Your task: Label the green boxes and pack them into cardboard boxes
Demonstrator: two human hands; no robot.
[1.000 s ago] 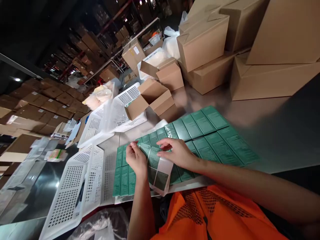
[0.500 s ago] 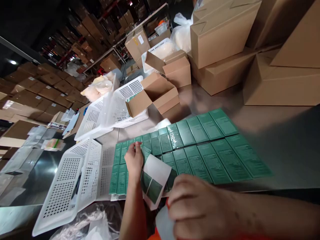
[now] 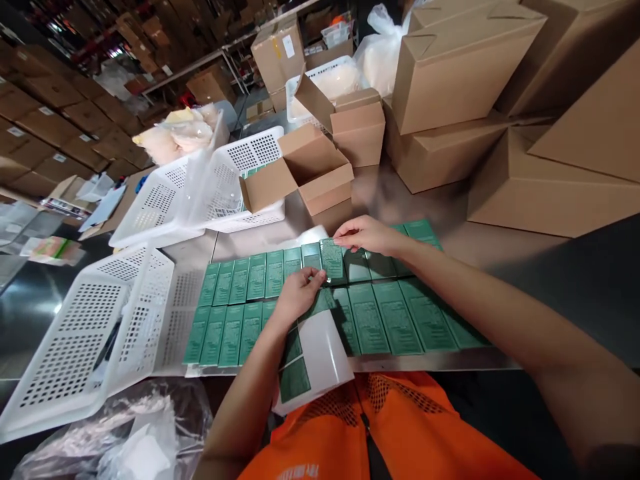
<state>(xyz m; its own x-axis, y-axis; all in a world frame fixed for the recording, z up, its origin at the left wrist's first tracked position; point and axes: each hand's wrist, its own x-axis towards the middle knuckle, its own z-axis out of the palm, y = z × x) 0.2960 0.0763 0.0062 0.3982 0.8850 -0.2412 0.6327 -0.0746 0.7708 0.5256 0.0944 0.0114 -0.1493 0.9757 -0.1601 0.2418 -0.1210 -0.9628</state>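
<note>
Handling green boxes (image 3: 395,317): laid side by side in two long rows on a steel table (image 3: 480,250) — one far-row box (image 3: 333,263) right at the fingertips of both hands.
Progress along the rows: seemingly partway, judging by the squares left on the strip; too fine to tell which boxes are finished and which are untouched.
Sticker-like strip (image 3: 325,343): lying across the near row and curling past the table edge; a few dark-green squares (image 3: 296,380) left on one side, glossy white on the other — bare backing or turned-over sheet, cannot tell.
Left hand (image 3: 300,290): thumb and fingers drawn close together at the box's lower corner, right above the strip's upper end; cannot tell if pinching it.
Right hand (image 3: 367,237): narrow gap between thumb and forefinger, at the box's top edge; cannot tell if holding anything thin.
Beyond the rows: open carton (image 3: 327,190) near the far side, white perforated basket (image 3: 137,313) to the left.
Nearest the camera: orange vest (image 3: 430,427).
</note>
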